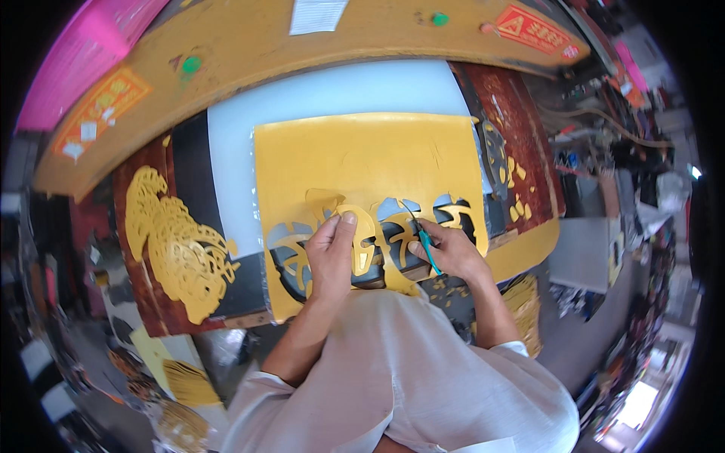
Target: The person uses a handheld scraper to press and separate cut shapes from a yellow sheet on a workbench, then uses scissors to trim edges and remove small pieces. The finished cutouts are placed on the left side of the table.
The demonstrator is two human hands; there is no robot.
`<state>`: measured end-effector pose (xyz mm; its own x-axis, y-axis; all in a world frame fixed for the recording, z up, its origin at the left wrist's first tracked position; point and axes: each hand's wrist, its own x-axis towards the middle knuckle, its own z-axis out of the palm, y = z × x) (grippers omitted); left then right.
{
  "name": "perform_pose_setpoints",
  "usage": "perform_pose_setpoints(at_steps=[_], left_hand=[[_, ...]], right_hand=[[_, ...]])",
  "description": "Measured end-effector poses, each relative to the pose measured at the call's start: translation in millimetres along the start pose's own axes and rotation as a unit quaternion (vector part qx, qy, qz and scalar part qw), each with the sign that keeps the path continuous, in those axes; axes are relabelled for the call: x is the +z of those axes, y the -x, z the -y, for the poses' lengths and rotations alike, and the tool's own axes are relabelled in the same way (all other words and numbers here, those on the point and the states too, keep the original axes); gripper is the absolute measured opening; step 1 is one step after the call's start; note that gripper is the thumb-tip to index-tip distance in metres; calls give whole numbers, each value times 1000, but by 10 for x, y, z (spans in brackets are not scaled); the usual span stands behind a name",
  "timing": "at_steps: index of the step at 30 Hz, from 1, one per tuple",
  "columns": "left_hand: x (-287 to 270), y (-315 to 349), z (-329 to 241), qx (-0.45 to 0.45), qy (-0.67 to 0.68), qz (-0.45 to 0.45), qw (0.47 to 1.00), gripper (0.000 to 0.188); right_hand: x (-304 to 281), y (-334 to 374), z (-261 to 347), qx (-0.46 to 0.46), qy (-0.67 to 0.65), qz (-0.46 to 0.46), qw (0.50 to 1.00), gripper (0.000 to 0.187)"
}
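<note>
In front of me lies a large yellow sheet [370,155], with several rounded, strap-like shapes cut along its near edge. My left hand [330,253] pinches a yellow cut-out piece [362,223] with openings in it, thumb on top, above the sheet's near edge. My right hand [455,251] is closed around a slim tool with teal handles [428,251]. Its thin dark tip points away from me over the cut shapes; it looks like small snips, but the blades are too small to make out. The two hands are a short way apart.
A pale board [234,166] lies under the sheet. Left of it is a heap of yellow cut-outs [177,241]. On the right are a dark openwork form [495,155] and yellow scraps [517,210]. A wide tan machine beam [257,49] with green buttons [191,64] spans the far side.
</note>
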<state>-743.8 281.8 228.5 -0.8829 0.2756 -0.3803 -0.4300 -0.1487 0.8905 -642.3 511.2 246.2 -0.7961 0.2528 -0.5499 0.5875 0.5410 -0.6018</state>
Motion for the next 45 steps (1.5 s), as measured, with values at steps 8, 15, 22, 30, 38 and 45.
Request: perform_pose_setpoints(at_steps=[8, 15, 22, 30, 38, 45], left_hand=[[30, 23, 14, 9, 44, 12, 999, 34], [0, 3, 93, 9, 183, 26, 983, 31], [-72, 1, 135, -36, 215, 13, 976, 27], [-194, 86, -19, -32, 168, 20, 985, 27], [-139, 197, 47, -32, 214, -36, 976, 31], [31, 192, -55, -53, 197, -67, 977, 22]], right_hand=[[-73, 57, -178, 31, 77, -3, 997, 75], [-137, 90, -516, -22, -77, 64, 995, 81], [-750, 24, -107, 75, 102, 106, 986, 79], [-3069, -667, 1704, -308, -51, -81, 947, 62], [-4025, -3485, 2482, -256, 511, -354, 740, 33], [-2971, -2335, 2548, -422, 211, -360, 805, 41]])
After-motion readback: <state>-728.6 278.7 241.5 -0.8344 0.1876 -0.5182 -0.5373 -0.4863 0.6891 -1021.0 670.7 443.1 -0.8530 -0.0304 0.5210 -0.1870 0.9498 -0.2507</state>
